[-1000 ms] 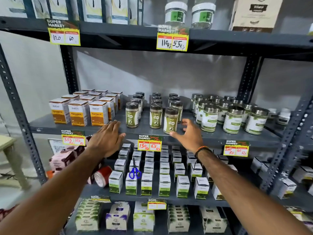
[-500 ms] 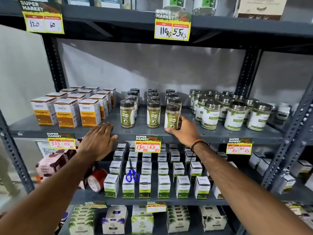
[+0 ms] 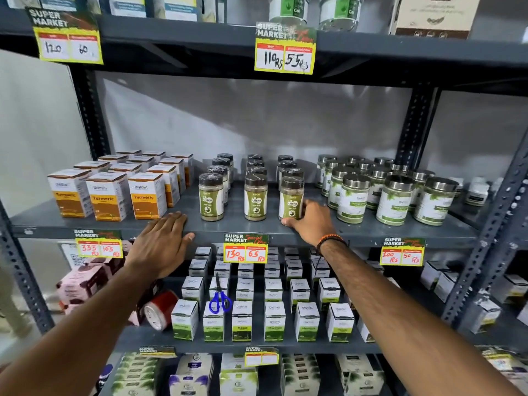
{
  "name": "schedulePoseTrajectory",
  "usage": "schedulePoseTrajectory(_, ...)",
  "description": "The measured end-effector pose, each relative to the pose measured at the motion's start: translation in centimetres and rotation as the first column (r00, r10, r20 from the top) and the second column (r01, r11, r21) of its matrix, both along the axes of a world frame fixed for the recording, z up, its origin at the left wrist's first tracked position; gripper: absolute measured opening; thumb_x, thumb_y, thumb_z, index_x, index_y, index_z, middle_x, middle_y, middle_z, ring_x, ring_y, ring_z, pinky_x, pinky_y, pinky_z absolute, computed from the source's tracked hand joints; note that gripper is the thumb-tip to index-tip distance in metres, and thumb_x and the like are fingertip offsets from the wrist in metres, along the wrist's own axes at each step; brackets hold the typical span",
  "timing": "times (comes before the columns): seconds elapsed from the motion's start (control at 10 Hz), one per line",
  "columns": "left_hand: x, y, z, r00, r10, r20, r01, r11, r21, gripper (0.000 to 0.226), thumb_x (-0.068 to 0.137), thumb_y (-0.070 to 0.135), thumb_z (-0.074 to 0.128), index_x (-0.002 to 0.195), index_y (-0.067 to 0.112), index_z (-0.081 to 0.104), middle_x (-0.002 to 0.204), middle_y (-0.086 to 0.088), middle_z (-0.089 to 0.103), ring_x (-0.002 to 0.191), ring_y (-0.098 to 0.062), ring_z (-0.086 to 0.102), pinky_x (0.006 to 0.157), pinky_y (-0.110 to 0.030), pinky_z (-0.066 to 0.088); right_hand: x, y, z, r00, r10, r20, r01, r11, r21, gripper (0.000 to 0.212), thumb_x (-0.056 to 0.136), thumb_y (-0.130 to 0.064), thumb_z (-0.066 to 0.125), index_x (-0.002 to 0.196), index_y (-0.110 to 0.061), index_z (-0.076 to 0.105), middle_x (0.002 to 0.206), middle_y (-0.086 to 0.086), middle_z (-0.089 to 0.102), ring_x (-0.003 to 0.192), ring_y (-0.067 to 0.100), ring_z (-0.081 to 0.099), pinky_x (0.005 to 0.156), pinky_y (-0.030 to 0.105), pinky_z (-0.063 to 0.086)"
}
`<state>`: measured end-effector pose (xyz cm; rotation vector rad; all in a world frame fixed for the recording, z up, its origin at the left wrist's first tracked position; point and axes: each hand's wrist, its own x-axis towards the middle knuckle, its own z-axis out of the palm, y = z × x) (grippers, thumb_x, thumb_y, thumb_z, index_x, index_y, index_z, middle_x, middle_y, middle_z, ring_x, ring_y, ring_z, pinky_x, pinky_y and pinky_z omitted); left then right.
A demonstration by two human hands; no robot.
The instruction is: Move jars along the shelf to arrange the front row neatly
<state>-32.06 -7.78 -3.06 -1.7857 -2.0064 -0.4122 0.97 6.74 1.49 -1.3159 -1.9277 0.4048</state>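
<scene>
My right hand (image 3: 310, 224) grips the rightmost front jar (image 3: 291, 199), lining it up. My left hand (image 3: 163, 241) rests open on the shelf edge (image 3: 257, 224). Next, a small level slide.

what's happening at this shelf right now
A person is tidying the front row of dark-lidded jars on a shop shelf. The right hand is wrapped around the base of the rightmost front jar. The left hand rests flat on the shelf edge, holding nothing. The middle jar and left jar stand upright in line with it, untouched.
</scene>
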Motion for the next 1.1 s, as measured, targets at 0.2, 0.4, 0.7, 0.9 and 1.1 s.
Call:
schedulePoseTrajectory(0.2, 0.1, 0.0, 0.1, 1.0, -0.005, -0.007, 0.005, 1.0, -0.002, 0.072, 0.102, 0.054, 0.018, 0.151, 0.006, 0.04, 0.156, -0.017, 0.045, 0.145, -0.03, 0.039, 0.121, -0.046, 0.027, 0.2, 0.4, 0.1, 0.999, -0.049, -0.009, 0.049, 0.999, -0.015, 0.052, 0.071, -0.035, 0.091, 0.112, -0.011, 0.069, 0.107, 0.004, 0.075, 0.094, 0.018, 0.071, 0.084, 0.032, 0.057)
schedulePoseTrajectory(0.4, 0.0, 0.0, 0.0, 1.0, -0.006, -0.005, 0.006, 1.0, 0.0, 0.072, 0.102, 0.054, 0.018, 0.151, 0.006, 0.04, 0.156, -0.017, 0.045, 0.145, -0.03, 0.039, 0.121, -0.047, 0.028, 0.4, 0.7, 0.3, 0.998, -0.061, 0.027, 0.061, 0.998, -0.018, 0.05, 0.072, -0.036, 0.09, 0.11, -0.011, 0.07, 0.106, 0.004, 0.075, 0.094, 0.018, 0.07, 0.083, 0.029, 0.055)
schedulePoseTrajectory(0.7, -0.1, 0.1, -0.2, 1.0, -0.001, 0.007, 0.001, 1.0, -0.007, 0.073, 0.102, 0.056, 0.016, 0.151, 0.007, 0.04, 0.156, -0.017, 0.045, 0.145, -0.03, 0.039, 0.121, -0.047, 0.028, 0.5, 0.8, 0.4, 0.994, -0.069, 0.085, 0.071, 0.997, -0.02, 0.045, 0.075, -0.037, 0.087, 0.11, -0.012, 0.073, 0.105, 0.005, 0.076, 0.091, 0.018, 0.069, 0.077, 0.026, 0.052)
schedulePoseTrajectory(0.9, 0.3, -0.5, 0.4, 0.999, -0.013, 0.038, 0.014, 0.999, -0.041, 0.075, 0.101, 0.058, 0.016, 0.153, 0.007, 0.036, 0.159, -0.015, 0.041, 0.148, -0.028, 0.035, 0.122, -0.044, 0.025, 1.2, -1.3, 1.6, 0.994, -0.081, 0.073, 0.086, 0.994, -0.061, 0.039, 0.07, -0.042, 0.09, 0.088, -0.015, 0.067, 0.097, 0.003, 0.073, 0.082, 0.018, 0.065, 0.064, 0.025, 0.05)
schedulePoseTrajectory(1.1, 2.1, -3.7, 4.7, 0.993, -0.12, 0.011, 0.119, 0.991, 0.059, 0.078, 0.101, 0.063, 0.02, 0.158, 0.01, 0.023, 0.164, -0.015, 0.029, 0.151, -0.027, 0.026, 0.123, -0.045, 0.019, 9.3, -12.1, 8.6, 0.957, 0.152, -0.248, -0.01, 0.868, 0.496, 0.064, 0.081, -0.062, 0.074, 0.136, -0.033, 0.057, 0.121, -0.017, 0.069, 0.088, -0.006, 0.068, 0.061, 0.008, 0.053)
